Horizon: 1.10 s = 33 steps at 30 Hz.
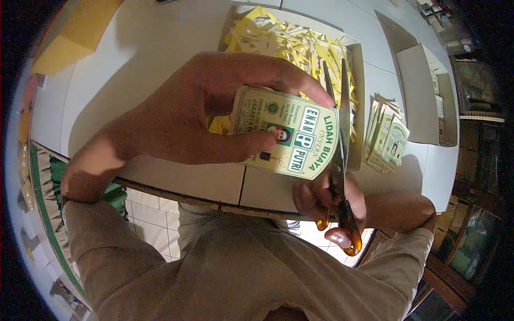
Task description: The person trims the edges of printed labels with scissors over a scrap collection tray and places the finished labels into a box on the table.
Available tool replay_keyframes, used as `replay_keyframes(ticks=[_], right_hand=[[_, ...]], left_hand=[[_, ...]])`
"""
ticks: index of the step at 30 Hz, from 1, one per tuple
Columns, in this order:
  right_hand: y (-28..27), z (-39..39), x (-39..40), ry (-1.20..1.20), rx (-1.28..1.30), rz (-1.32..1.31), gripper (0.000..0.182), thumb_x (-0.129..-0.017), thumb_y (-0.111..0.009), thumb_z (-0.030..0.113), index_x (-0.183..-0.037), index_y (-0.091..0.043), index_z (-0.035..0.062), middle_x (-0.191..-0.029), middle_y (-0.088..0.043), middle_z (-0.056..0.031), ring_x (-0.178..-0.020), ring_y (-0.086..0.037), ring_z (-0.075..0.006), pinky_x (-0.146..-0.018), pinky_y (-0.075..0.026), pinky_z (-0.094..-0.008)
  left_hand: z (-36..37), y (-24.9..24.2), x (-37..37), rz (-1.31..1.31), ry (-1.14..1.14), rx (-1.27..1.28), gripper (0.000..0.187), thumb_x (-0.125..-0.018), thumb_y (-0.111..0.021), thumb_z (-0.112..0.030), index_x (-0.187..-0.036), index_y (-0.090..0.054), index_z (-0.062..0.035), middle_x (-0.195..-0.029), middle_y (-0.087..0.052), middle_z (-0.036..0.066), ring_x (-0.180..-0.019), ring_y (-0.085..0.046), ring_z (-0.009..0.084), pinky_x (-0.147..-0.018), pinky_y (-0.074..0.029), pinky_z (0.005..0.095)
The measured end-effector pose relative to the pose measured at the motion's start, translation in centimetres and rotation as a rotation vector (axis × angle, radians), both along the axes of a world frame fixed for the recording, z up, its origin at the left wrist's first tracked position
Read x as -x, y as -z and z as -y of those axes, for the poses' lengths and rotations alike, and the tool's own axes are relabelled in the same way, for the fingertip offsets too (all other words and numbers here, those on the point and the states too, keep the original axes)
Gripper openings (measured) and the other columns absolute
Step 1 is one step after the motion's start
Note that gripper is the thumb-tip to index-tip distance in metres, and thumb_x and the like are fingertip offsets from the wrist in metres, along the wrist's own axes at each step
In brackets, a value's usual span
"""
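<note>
My left hand (198, 107) holds a printed label (257, 115) between thumb and fingers. The label is pale green and cream, with a rounded end toward the right. My right hand (334, 200) has its fingers in the amber handles of a pair of scissors (343, 144). The blades point away from me and are slightly parted, right beside the label's rounded edge. Whether the blades touch the paper is unclear. To the right, a pile of similar labels (386, 136) lies on the white tiled table (206, 179).
Behind my hands is a shallow box (357, 64) full of yellow and white paper strips (305, 45). At the right stands an open carton (425, 91) with labels inside. A yellow box (72, 40) is at the far left.
</note>
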State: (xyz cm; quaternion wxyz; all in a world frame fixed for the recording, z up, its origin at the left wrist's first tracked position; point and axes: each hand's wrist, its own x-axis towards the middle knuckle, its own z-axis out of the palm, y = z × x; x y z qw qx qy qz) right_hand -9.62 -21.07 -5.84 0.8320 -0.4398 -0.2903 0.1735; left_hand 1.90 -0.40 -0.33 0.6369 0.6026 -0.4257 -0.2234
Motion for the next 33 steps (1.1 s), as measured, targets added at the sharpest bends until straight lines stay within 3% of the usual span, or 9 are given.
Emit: replay_keyframes(ticks=[3, 5, 9, 11, 14, 23, 28, 31, 33], right_hand=[[1.4, -0.5, -0.4, 0.011, -0.067, 0.081, 0.037, -0.065, -0.064, 0.013, -0.084, -0.033, 0.0041, -0.068, -0.034, -0.0021, -0.056, -0.034, -0.0132, -0.05, -0.026, -0.0263], [1.4, -0.6, -0.5, 0.018, -0.144, 0.167, 0.036, -0.065, -0.064, 0.012, -0.083, -0.033, 0.0043, -0.068, -0.034, -0.0022, -0.056, -0.034, -0.0136, -0.05, -0.026, -0.0266], [0.7, -0.3, -0.5, -0.009, -0.064, 0.109, 0.035, -0.065, -0.063, 0.012, -0.082, -0.034, 0.0048, -0.069, -0.035, -0.0027, -0.058, -0.035, -0.0143, -0.051, -0.027, -0.0271], [0.4, -0.1, -0.5, 0.0, -0.063, 0.122, 0.035, -0.065, -0.063, 0.013, -0.083, -0.034, 0.0048, -0.07, -0.035, -0.0028, -0.058, -0.035, -0.0145, -0.051, -0.027, -0.0271], [-0.6, 0.4, -0.4, -0.063, 0.067, 0.025, 0.035, -0.066, -0.062, 0.013, -0.084, -0.034, 0.0042, -0.071, -0.035, -0.0032, -0.059, -0.035, -0.0147, -0.052, -0.028, -0.0273], [-0.2, -0.2, 0.2, 0.029, -0.03, -0.05, 0.039, -0.072, -0.062, 0.015, -0.097, -0.034, 0.0027, -0.071, -0.036, -0.0029, -0.06, -0.036, -0.014, -0.054, -0.029, -0.0265], [-0.6, 0.3, -0.7, -0.093, -0.044, 0.002, 0.041, -0.075, -0.058, 0.01, -0.106, -0.034, -0.0024, -0.071, -0.039, -0.0027, -0.06, -0.037, -0.0121, -0.054, -0.031, -0.0253], [-0.7, 0.7, -0.1, 0.015, 0.179, -0.118, 0.042, -0.075, -0.058, 0.01, -0.108, -0.034, -0.0027, -0.072, -0.04, -0.0027, -0.061, -0.038, -0.012, -0.055, -0.032, -0.0248], [-0.6, 0.5, -0.2, -0.059, 0.009, -0.151, 0.045, -0.075, -0.058, 0.011, -0.109, -0.032, -0.0023, -0.074, -0.041, -0.0029, -0.061, -0.039, -0.0122, -0.056, -0.032, -0.0243]], left_hand=[[-0.1, -0.3, 0.0, -0.055, 0.034, -0.058, 0.038, -0.073, -0.061, -0.01, -0.109, -0.052, 0.001, -0.107, -0.057, 0.01, -0.098, -0.055, 0.0186, -0.086, -0.043, 0.0312], [0.0, -0.4, 0.0, 0.126, 0.021, -0.078, 0.037, -0.072, -0.059, -0.008, -0.108, -0.053, 0.001, -0.106, -0.057, 0.01, -0.098, -0.055, 0.0188, -0.085, -0.044, 0.031], [0.0, -0.3, 0.1, 0.081, 0.011, -0.052, 0.036, -0.072, -0.057, -0.006, -0.107, -0.053, 0.001, -0.104, -0.058, 0.011, -0.098, -0.055, 0.0189, -0.085, -0.044, 0.0312], [-0.1, -0.6, 0.3, -0.109, 0.027, -0.059, 0.036, -0.072, -0.058, -0.008, -0.107, -0.054, 0.001, -0.104, -0.058, 0.011, -0.098, -0.055, 0.0189, -0.085, -0.044, 0.0313], [-0.3, -0.4, -0.1, 0.021, 0.031, -0.087, 0.037, -0.073, -0.059, -0.011, -0.107, -0.053, 0.0009, -0.104, -0.058, 0.011, -0.099, -0.055, 0.019, -0.085, -0.043, 0.032], [-0.4, -1.3, -0.6, -0.026, 0.072, -0.162, 0.039, -0.077, -0.062, -0.021, -0.11, -0.053, -0.0024, -0.106, -0.057, 0.01, -0.099, -0.054, 0.0187, -0.086, -0.041, 0.0318], [-0.5, -1.1, -1.2, -0.002, 0.074, -0.163, 0.039, -0.078, -0.061, -0.023, -0.111, -0.053, -0.0038, -0.107, -0.057, 0.01, -0.098, -0.054, 0.0199, -0.086, -0.042, 0.0327], [-0.6, -0.2, -1.7, 0.136, 0.114, -0.154, 0.04, -0.078, -0.062, -0.022, -0.112, -0.052, -0.0036, -0.108, -0.056, 0.01, -0.1, -0.054, 0.0211, -0.087, -0.041, 0.033], [-0.4, 0.3, -1.8, 0.169, 0.111, -0.091, 0.038, -0.077, -0.063, -0.021, -0.109, -0.05, -0.0045, -0.106, -0.056, 0.011, -0.099, -0.053, 0.0216, -0.086, -0.041, 0.0327]])
